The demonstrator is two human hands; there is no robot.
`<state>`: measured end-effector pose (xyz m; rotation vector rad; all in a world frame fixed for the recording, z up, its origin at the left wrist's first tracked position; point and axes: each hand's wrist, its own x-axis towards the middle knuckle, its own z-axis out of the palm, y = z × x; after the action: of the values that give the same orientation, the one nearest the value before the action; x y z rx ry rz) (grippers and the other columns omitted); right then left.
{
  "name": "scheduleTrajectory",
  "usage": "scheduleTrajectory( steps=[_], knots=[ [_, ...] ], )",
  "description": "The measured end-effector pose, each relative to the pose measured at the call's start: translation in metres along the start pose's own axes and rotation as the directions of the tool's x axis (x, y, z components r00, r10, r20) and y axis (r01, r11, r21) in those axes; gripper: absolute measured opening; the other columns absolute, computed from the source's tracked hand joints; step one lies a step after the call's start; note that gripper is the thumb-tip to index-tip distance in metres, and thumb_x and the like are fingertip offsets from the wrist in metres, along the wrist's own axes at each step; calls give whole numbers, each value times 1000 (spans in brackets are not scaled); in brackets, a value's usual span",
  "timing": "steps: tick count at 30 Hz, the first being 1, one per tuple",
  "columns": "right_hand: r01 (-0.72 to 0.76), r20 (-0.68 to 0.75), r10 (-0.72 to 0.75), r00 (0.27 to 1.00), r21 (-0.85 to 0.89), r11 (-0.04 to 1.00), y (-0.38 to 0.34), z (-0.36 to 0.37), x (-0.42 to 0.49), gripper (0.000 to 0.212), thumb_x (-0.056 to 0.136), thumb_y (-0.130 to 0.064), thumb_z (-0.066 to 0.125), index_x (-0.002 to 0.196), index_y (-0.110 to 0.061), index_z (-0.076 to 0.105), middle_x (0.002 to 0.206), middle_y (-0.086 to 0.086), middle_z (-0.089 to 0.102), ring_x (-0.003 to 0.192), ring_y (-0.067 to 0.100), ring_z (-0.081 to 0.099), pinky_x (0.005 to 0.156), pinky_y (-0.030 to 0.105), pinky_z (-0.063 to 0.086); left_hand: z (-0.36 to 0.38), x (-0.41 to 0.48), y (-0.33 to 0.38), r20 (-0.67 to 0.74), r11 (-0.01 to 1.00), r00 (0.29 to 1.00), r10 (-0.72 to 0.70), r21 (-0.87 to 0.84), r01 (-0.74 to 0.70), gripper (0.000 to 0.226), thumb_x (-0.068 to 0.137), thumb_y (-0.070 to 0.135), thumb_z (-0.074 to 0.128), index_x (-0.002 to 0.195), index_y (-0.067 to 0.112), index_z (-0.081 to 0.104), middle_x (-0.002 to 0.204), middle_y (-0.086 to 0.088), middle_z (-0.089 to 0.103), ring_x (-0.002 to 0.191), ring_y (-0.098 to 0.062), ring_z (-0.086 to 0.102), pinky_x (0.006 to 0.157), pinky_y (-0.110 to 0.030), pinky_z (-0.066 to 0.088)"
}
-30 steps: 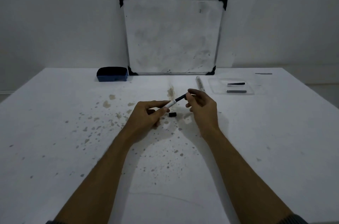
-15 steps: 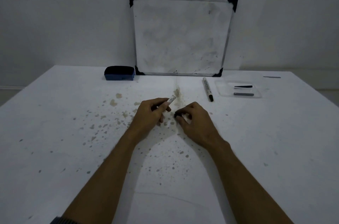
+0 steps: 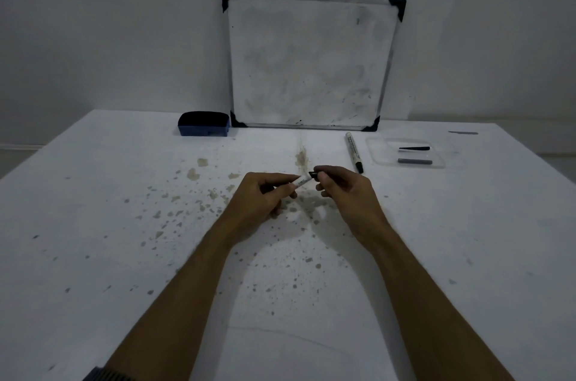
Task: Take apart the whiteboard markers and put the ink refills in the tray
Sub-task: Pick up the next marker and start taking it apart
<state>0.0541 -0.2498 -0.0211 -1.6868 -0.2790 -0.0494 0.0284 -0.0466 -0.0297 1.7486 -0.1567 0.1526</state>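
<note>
My left hand (image 3: 265,193) grips a white marker barrel (image 3: 301,182) above the middle of the table. My right hand (image 3: 343,190) pinches a small black marker part (image 3: 314,175) right at the barrel's open end. A whole marker (image 3: 353,151), white with a black cap, lies on the table to the right of my hands. Further right sits a clear plastic tray (image 3: 377,159); it holds a thin black tapered piece (image 3: 414,148) and a grey ink refill (image 3: 414,161).
A whiteboard (image 3: 311,59) leans on the wall at the table's far edge. A blue eraser (image 3: 204,124) sits to its left. A thin grey strip (image 3: 463,132) lies at the far right. The white table (image 3: 93,224) is speckled with stains.
The black tip section was in the barrel a second ago. My right hand went down to the table and has come back up holding a small black part at the barrel's end.
</note>
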Motion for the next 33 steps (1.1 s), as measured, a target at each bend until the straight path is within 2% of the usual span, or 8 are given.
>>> scheduleTrajectory(
  steps=[4, 8, 14, 21, 24, 27, 30, 33],
  knots=[
    [68, 4, -68, 998, -106, 992, -1, -5, -2, 24, 98, -22, 66, 121, -21, 75, 103, -8, 78, 91, 6, 73, 83, 18, 57, 1, -2, 0, 8, 998, 1000, 17, 62, -18, 25, 98, 18, 67, 121, 19, 77, 88, -2, 80, 58, -22, 57, 54, -30, 51],
    [114, 21, -113, 993, -150, 982, -3, -3, -3, 26, 100, -22, 64, 124, -21, 73, 109, -5, 76, 93, 3, 72, 83, 15, 55, 4, -7, 4, 31, 989, 998, 61, 132, -64, 27, 101, 22, 63, 125, 18, 74, 88, 2, 79, 56, -18, 59, 54, -28, 54],
    [19, 40, -21, 999, 60, 998, -7, -7, -7, 27, 99, -25, 65, 124, -22, 73, 111, -8, 78, 101, 5, 73, 86, 15, 56, 16, -14, 15, 37, 1000, 999, 14, 6, -14, 21, 103, 16, 60, 114, 4, 75, 60, 12, 69, 48, -7, 54, 46, -21, 45],
    [14, 116, -19, 993, 43, 999, -11, -21, -7, 26, 97, -24, 67, 122, -22, 74, 111, -4, 78, 102, 6, 74, 87, 16, 55, 20, -17, 20, 60, 1000, 998, -5, -20, 6, 20, 101, 23, 64, 101, 11, 79, 60, -4, 65, 50, -16, 54, 46, -28, 44],
    [0, 126, -1, 992, 10, 1000, -11, -27, -3, 25, 98, -23, 66, 121, -20, 74, 109, -5, 78, 100, 6, 74, 86, 17, 56, 21, -14, 21, 77, 993, 997, -19, 118, 10, 22, 101, 33, 63, 107, 21, 81, 83, 1, 78, 68, -17, 69, 63, -30, 57],
    [-21, 106, 26, 994, -42, 999, -12, -35, 7, 23, 100, -20, 63, 119, -16, 75, 107, -5, 78, 95, 5, 74, 81, 16, 56, 26, -5, 23, 223, 921, 975, -8, 382, -79, 24, 101, 40, 60, 103, 28, 82, 97, 13, 77, 85, -3, 69, 75, -22, 53],
    [-22, 129, 35, 991, -102, 995, -15, -46, 18, 21, 101, -22, 62, 117, -18, 76, 107, -4, 78, 96, 10, 75, 89, 24, 59, 42, 3, 28, 231, 924, 971, -65, 381, -28, 19, 97, 38, 67, 108, 30, 81, 92, 16, 77, 81, -2, 71, 77, -19, 55],
    [-49, 52, 49, 997, -12, 999, -20, -58, 30, 24, 99, -19, 65, 121, -13, 73, 104, 3, 79, 93, 14, 76, 90, 28, 60, 54, 21, 37, 139, 958, 977, -164, 259, 124, 25, 90, 35, 76, 114, 26, 79, 95, 11, 80, 85, -8, 76, 83, -26, 60]
  ],
)
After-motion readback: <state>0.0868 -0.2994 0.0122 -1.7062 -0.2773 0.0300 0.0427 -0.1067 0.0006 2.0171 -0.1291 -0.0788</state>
